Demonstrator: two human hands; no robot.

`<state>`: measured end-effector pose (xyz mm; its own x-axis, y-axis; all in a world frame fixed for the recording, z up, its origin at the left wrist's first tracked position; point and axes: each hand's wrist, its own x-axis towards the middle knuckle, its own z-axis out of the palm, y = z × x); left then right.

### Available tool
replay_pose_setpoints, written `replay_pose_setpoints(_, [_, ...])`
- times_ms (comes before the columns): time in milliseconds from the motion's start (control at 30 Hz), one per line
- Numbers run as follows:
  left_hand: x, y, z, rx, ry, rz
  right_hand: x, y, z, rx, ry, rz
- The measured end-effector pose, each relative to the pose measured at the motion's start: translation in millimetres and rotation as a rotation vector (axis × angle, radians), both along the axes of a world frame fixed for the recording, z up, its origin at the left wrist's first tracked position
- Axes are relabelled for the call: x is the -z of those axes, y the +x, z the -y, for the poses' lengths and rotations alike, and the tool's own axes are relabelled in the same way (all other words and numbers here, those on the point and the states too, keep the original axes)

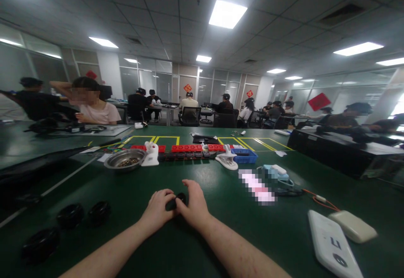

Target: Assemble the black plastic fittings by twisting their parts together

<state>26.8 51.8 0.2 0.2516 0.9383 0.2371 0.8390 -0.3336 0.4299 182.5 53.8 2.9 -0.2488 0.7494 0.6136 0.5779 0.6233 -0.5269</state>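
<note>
My left hand and my right hand meet over the middle of the green table. Between their fingers is a small black round part, mostly covered, so its exact kind is hidden. The left fingers curl against its left side. On the right, my thumb presses it while the index finger is stretched away from it. To the left of my forearm lie black ring-shaped pieces: one nearest me, one behind it and one closer to my hands.
Beyond my hands stand a metal bowl of small brass-coloured pieces, a white stand, red blocks, a white clip and a blue basket. A white power bank lies right. People sit at tables behind.
</note>
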Motion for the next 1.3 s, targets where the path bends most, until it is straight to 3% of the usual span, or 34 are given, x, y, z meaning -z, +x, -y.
replay_pose_setpoints(800, [1.4,3.1,-0.6,-0.057,0.037,0.035,3.3,-1.9,-6.1,-0.090,-0.045,0.006])
replay_pose_setpoints(1000, [1.1,3.3,2.5,-0.055,0.068,0.033,3.7,0.3,-7.1,-0.015,-0.029,-0.021])
replay_pose_setpoints(1300, [1.9,2.2,1.8,-0.058,0.078,0.019,5.8,0.6,-4.0,-0.077,-0.030,-0.020])
